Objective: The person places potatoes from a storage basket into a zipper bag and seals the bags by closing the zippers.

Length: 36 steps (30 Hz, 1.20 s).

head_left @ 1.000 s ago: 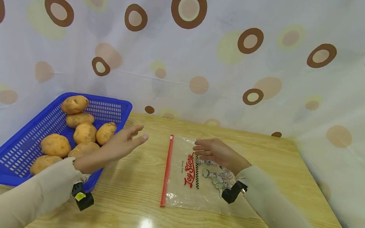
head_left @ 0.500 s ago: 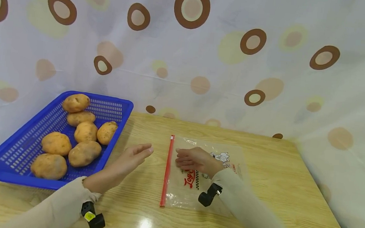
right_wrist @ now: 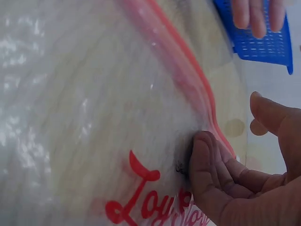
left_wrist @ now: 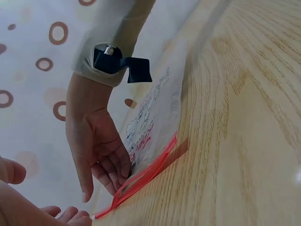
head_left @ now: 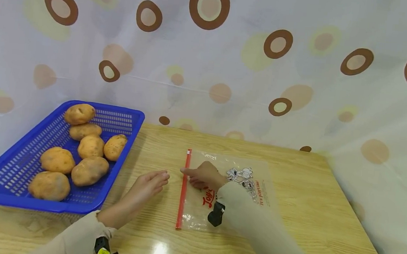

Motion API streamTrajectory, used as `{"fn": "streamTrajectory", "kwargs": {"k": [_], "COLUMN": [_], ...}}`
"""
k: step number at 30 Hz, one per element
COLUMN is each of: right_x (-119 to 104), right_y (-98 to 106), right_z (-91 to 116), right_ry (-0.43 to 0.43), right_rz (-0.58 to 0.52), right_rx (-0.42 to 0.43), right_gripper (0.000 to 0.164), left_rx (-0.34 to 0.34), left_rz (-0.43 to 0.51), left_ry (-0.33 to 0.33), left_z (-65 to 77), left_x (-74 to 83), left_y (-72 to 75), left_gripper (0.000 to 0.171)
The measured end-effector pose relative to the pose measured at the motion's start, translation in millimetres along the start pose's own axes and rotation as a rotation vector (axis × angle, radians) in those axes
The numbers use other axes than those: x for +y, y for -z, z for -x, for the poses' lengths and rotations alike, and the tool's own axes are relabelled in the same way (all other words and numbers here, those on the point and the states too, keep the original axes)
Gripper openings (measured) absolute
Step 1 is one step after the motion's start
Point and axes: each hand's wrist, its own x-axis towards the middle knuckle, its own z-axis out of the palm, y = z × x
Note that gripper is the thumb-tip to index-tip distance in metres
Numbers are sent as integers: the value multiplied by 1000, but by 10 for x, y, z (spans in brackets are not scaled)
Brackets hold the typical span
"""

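Observation:
A clear zip bag (head_left: 195, 221) with red "Toy Story" lettering lies flat on the wooden table, its red zip strip (head_left: 181, 203) towards the left. My right hand (head_left: 206, 175) is over the zip end of the bag. In the right wrist view its bent fingers (right_wrist: 204, 160) meet the plastic beside the strip, with the thumb (right_wrist: 270, 110) held apart. My left hand (head_left: 143, 188) hovers between bag and basket, fingers loosely extended and holding nothing. Only part of that hand (left_wrist: 28, 202) shows in the left wrist view.
A blue plastic basket (head_left: 54, 207) stands on the left of the table with several potatoes (head_left: 90, 171) in it. Behind the table (head_left: 308, 217) hangs a white curtain (head_left: 194, 61) patterned with brown rings. Each wrist carries a small black camera (head_left: 216, 214).
My right hand has moved left across the bag to its zip strip. The left hand has come away from above the potatoes towards the front right. Bag and basket stay in place.

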Motion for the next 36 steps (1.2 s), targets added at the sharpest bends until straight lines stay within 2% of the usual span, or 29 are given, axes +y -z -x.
{"fn": "streamTrajectory", "kwargs": {"k": [7, 10, 14, 17, 21, 24, 28, 36], "right_x": [-41, -49, -52, -42, 6, 57, 99, 94], "right_y": [-170, -203, -184, -115, -1, 47, 79, 149], "right_z": [-95, -106, -102, -88, -69, -83, -110, -109], "right_ry": [38, 73, 73, 50, 13, -19, -62, -92], "right_rz": [253, 309, 318, 234, -23, -176, -235, -247], "right_rx": [147, 189, 204, 156, 42, -21, -51, -77], "right_gripper": [47, 46, 38, 28, 15, 12, 14, 16], "left_rx": [-2, -2, -4, 1, -2, -13, -11, -19], "left_rz": [6, 16, 28, 34, 37, 33, 33, 51], "left_ry": [19, 25, 28, 23, 20, 17, 18, 9], "left_z": [18, 11, -2, -4, -6, -10, -24, -20], "left_x": [-28, -34, -45, -54, -59, -52, -49, -38], "left_y": [5, -1, -13, -21, -24, -29, -51, -84], "left_gripper": [52, 52, 54, 53, 53, 54, 52, 52]}}
